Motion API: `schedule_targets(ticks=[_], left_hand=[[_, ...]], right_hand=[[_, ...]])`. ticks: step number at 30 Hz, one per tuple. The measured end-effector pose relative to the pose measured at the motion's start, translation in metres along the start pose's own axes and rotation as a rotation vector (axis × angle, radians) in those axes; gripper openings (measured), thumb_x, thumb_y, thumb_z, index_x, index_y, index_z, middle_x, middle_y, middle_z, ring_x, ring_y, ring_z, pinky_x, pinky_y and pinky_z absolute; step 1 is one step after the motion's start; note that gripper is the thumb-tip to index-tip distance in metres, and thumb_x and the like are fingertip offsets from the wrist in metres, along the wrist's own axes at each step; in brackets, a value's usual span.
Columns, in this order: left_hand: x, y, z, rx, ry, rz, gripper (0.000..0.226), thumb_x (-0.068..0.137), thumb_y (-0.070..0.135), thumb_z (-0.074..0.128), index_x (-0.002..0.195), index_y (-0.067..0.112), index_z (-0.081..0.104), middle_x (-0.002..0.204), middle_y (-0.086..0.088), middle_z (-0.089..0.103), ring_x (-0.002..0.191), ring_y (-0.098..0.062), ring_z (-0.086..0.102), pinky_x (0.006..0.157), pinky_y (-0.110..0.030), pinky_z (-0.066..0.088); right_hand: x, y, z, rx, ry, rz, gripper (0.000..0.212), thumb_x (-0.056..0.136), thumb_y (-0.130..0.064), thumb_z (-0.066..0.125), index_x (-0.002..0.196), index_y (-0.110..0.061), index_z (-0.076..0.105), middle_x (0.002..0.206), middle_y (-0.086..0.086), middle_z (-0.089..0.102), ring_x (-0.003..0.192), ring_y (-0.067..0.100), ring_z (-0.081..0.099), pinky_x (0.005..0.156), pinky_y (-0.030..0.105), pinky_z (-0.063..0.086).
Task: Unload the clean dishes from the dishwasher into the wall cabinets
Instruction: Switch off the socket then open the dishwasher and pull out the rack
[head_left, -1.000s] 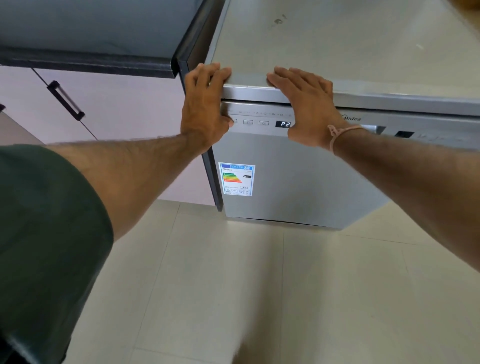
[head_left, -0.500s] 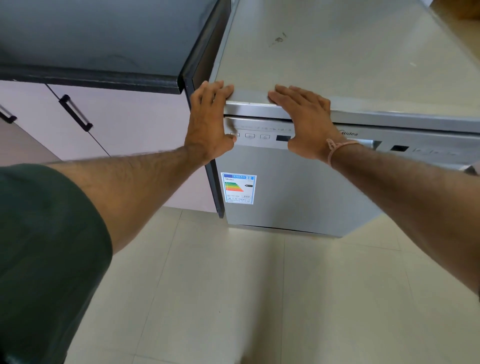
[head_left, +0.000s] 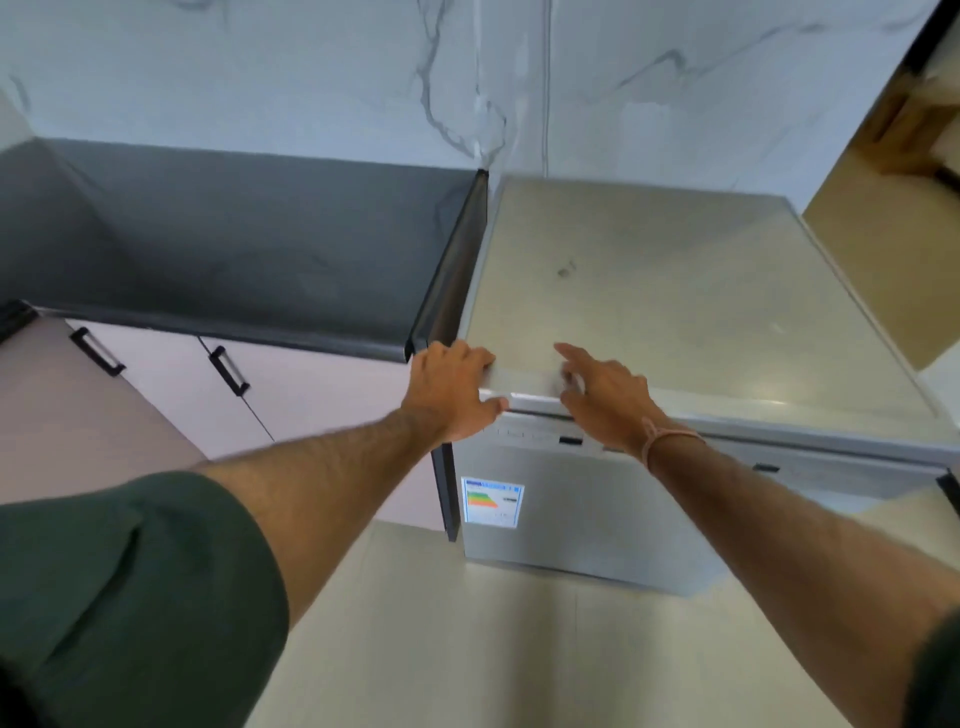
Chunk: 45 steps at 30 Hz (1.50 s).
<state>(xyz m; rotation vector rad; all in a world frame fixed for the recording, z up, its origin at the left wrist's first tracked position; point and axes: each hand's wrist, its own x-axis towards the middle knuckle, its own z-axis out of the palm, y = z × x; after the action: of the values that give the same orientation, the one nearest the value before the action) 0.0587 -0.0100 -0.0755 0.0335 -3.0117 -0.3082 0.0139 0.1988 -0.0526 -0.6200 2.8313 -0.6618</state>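
Observation:
A silver freestanding dishwasher (head_left: 582, 525) stands right of the dark counter, its door closed, with an energy label low on the front left. My left hand (head_left: 452, 389) rests on the front left corner of its top, fingers curled over the edge, thumb under the lip. My right hand (head_left: 602, 395) hovers over the front edge just to the right, fingers spread and blurred. No dishes are in view. The wall cabinets are out of frame.
A dark countertop (head_left: 234, 249) runs to the left over pale pink base cabinets (head_left: 311, 395) with black handles. A marble-patterned wall (head_left: 467, 78) rises behind. Beige floor tiles (head_left: 493, 649) lie below. A wooden piece (head_left: 914, 130) shows at the upper right.
The view has tilted up, showing the wall and whole dishwasher top. My right hand lifted off the front edge and is moving; my left hand stays on the corner.

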Motion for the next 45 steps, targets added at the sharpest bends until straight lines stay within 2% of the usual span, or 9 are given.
schedule_targets(ticks=[5,11,19,23,26,30,33,41,45], left_hand=[[0.042,0.019,-0.047,0.012,-0.083,-0.102,0.089,0.084,0.065,0.059,0.154,0.029,0.017,0.154,-0.005,0.035,0.142,-0.031,0.028,0.118,-0.054,0.018],[0.138,0.031,-0.122,-0.030,0.069,-0.089,0.091,0.083,0.059,0.063,0.154,0.028,0.015,0.155,-0.002,0.033,0.138,-0.029,0.033,0.113,-0.050,0.027],[0.266,0.026,-0.209,-0.060,0.118,-0.096,0.098,0.086,0.042,0.067,0.157,0.018,0.004,0.162,-0.006,0.020,0.144,-0.034,0.026,0.114,-0.048,0.027],[0.322,0.020,-0.238,-0.043,0.138,-0.101,0.098,0.088,0.042,0.066,0.158,0.016,0.002,0.165,-0.006,0.008,0.146,-0.035,0.021,0.114,-0.049,0.027],[0.365,0.014,-0.252,-0.012,0.139,-0.111,0.093,0.088,0.043,0.065,0.157,0.014,0.009,0.166,-0.003,-0.001,0.147,-0.035,0.020,0.114,-0.049,0.027],[0.422,0.008,-0.271,0.044,0.178,-0.071,0.072,0.086,0.045,0.066,0.146,0.016,0.037,0.166,-0.001,-0.005,0.142,-0.032,0.030,0.110,-0.048,0.032],[0.463,-0.001,-0.283,0.075,0.190,-0.029,0.056,0.087,0.044,0.065,0.134,0.018,0.049,0.166,0.002,-0.008,0.140,-0.032,0.031,0.109,-0.047,0.033],[0.539,-0.031,-0.293,0.174,0.183,0.099,0.047,0.087,0.040,0.063,0.126,0.016,0.053,0.166,0.002,-0.006,0.133,-0.032,0.039,0.105,-0.048,0.036],[0.551,-0.040,-0.282,0.158,0.230,0.143,0.051,0.082,0.038,0.069,0.125,0.017,0.052,0.166,0.003,-0.007,0.127,-0.031,0.044,0.103,-0.046,0.040]], right_hand=[[0.033,-0.019,-0.053,0.070,0.095,0.001,0.067,0.094,-0.032,0.054,0.153,-0.028,0.022,0.151,0.006,0.042,0.133,0.030,0.045,0.111,0.048,0.036],[0.102,-0.036,-0.134,0.076,0.204,-0.054,0.070,0.094,-0.039,0.055,0.154,-0.026,0.020,0.157,0.002,0.033,0.138,0.027,0.039,0.114,0.047,0.033],[0.212,-0.046,-0.242,0.058,0.266,-0.138,0.074,0.095,-0.039,0.057,0.155,-0.024,0.017,0.160,0.000,0.025,0.144,0.024,0.030,0.118,0.043,0.027],[0.263,-0.053,-0.287,0.042,0.310,-0.170,0.073,0.095,-0.037,0.057,0.155,-0.022,0.019,0.160,0.001,0.025,0.145,0.025,0.029,0.118,0.042,0.025],[0.298,-0.059,-0.312,0.027,0.331,-0.188,0.070,0.094,-0.033,0.059,0.153,-0.020,0.025,0.159,0.002,0.028,0.143,0.026,0.032,0.117,0.041,0.027],[0.338,-0.065,-0.339,0.012,0.365,-0.196,0.064,0.091,-0.030,0.062,0.148,-0.019,0.034,0.154,0.004,0.036,0.138,0.026,0.039,0.114,0.042,0.033],[0.368,-0.069,-0.355,-0.003,0.379,-0.184,0.057,0.091,-0.028,0.063,0.143,-0.017,0.040,0.151,0.005,0.040,0.134,0.027,0.043,0.111,0.039,0.035],[0.436,-0.078,-0.375,-0.031,0.408,-0.146,0.050,0.091,-0.025,0.063,0.136,-0.013,0.046,0.144,0.008,0.046,0.125,0.027,0.050,0.106,0.035,0.039],[0.455,-0.081,-0.374,-0.035,0.403,-0.132,0.048,0.090,-0.022,0.063,0.135,-0.012,0.047,0.142,0.009,0.047,0.123,0.027,0.051,0.104,0.037,0.041]])
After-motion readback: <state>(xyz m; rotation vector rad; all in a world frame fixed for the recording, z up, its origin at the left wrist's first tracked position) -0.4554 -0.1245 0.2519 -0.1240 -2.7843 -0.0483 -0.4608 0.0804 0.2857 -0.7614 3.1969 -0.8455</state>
